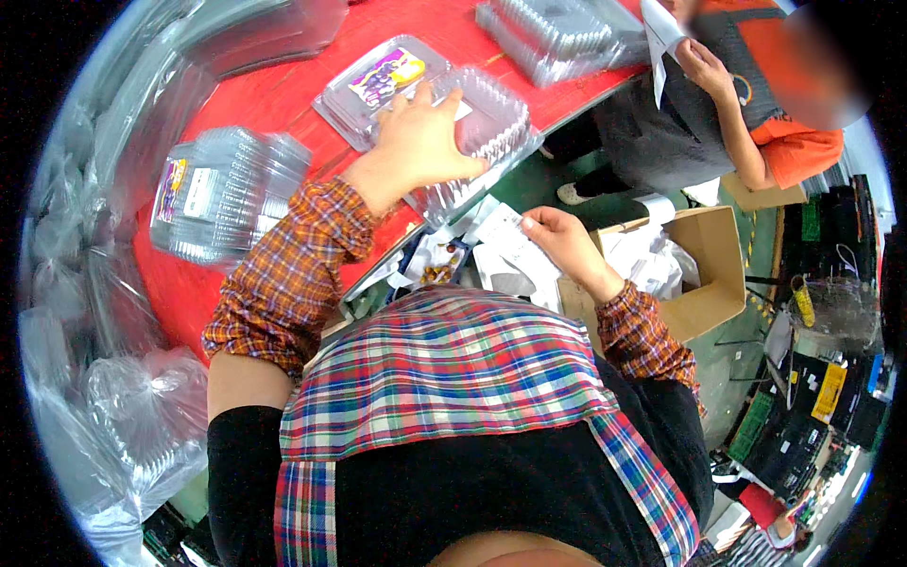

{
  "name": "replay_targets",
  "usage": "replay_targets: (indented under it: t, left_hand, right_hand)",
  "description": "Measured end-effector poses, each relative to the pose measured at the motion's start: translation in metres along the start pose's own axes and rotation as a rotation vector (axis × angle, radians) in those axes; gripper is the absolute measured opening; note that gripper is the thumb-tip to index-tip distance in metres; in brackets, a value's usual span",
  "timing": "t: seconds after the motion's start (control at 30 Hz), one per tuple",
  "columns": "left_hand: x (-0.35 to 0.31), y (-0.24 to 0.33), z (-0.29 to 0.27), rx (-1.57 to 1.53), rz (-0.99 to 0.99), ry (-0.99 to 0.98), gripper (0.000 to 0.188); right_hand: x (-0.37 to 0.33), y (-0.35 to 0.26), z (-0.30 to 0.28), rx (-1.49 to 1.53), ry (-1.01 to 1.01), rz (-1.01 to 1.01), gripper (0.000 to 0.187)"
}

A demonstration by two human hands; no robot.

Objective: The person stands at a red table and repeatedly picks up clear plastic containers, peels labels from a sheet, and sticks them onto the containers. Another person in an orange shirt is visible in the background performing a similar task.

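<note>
An open clear plastic clamshell container lies on the red desk, near its front edge. Its two ribbed halves are spread flat side by side, and the far half carries a bright purple and yellow label. The left hand rests on the near half with fingers spread wide and palm down, pressing on the plastic rather than gripping it. The right hand is held off the desk edge, above an open brown cardboard box of crumpled white paper; its fingers are pinched shut on a small white paper slip. To the left on the desk sits a stack of closed clear plastic containers. Across the desk, another person's hand holds a white sheet.
</note>
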State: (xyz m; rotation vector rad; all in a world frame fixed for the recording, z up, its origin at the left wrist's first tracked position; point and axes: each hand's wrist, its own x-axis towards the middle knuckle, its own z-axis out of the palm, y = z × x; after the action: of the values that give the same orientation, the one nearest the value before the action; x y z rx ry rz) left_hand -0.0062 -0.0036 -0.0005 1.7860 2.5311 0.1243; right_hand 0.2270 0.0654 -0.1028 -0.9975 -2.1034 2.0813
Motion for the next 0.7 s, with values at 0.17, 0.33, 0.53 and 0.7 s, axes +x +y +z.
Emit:
replay_targets:
  t: [0.17, 0.33, 0.53, 0.7]
  left_hand:
    - [0.019, -0.001, -0.005, -0.303, 0.069, 0.098, 0.081]
    - [0.015, -0.024, -0.013, -0.317, 0.101, 0.153, 0.075]
    - [-0.015, -0.055, -0.108, -0.709, 0.107, 0.383, 0.065]
    - [-0.093, -0.03, -0.222, -0.505, -0.097, 0.628, 0.067]
  right_hand:
    - [0.026, -0.008, -0.022, 0.216, -0.001, -0.075, 0.03]
    - [0.039, -0.032, -0.01, 0.152, -0.083, -0.08, 0.03]
    - [0.045, -0.032, -0.01, 0.157, -0.135, -0.016, 0.032]
    - [0.036, -0.027, -0.021, -0.21, -0.245, -0.011, 0.028]
